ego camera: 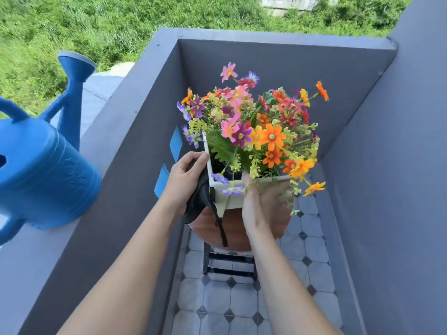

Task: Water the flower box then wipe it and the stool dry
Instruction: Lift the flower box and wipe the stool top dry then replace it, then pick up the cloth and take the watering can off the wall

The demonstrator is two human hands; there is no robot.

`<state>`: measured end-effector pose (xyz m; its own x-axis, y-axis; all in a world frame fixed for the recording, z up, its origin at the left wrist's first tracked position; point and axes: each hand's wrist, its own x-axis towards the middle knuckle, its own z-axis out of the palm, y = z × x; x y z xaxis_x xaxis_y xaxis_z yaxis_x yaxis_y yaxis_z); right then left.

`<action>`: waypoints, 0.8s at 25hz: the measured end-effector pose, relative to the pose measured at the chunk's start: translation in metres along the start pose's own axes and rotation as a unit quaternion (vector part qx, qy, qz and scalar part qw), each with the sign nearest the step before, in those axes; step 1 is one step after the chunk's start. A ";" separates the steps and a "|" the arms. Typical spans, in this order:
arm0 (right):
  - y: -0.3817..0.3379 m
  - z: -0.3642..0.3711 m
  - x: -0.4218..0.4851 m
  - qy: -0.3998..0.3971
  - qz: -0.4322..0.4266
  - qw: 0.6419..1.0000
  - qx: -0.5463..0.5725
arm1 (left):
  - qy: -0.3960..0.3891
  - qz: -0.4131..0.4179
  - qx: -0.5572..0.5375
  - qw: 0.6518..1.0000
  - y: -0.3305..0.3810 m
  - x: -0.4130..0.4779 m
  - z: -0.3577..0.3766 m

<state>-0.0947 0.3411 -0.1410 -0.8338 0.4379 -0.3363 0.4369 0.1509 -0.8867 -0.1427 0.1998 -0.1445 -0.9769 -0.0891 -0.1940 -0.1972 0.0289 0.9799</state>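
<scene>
- White flower box (pixel 231 198) sat on the round wooden stool (pixel 238 228) down in the narrow grey-walled balcony nook, stuffed with orange, pink and purple flowers (pixel 251 126) that spilled over every side.
- Left hand (pixel 185 176) was curled around a dark cloth (pixel 199 204), pressing it against the box's left wall, thumb up near the rim. My guess is this was the wiping-dry part, working that side panel.
- Right hand (pixel 260 201) was flat and open against the near-right face of the box, fingers spread, holding nothing. Looked like it was just bracing the box so it wouldn't slide or tip off the stool while the other hand rubbed.
- A strap or loose tail of the cloth hung down over the stool seat, so the seat itself probably hadn't been wiped yet.
- Blue watering can (pixel 41 170) was parked up on the left wall ledge (pixel 101 151), well apart from the box, spout pointing far away. Makes sense to stash it there, out of the way and off the stool.
- Couldn't make out any water drops on the box or seat, too small to tell.
</scene>
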 end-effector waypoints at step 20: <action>0.077 -0.024 0.046 0.060 -0.174 0.981 -0.057 | 0.007 -0.008 -0.077 0.997 -0.026 -0.010 0.001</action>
<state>-0.0914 0.3947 -0.2172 -0.8966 0.4421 0.0264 0.1736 0.4057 -0.8974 -0.1282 0.2010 -0.1679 -0.9722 -0.1029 -0.2103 -0.1969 -0.1268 0.9722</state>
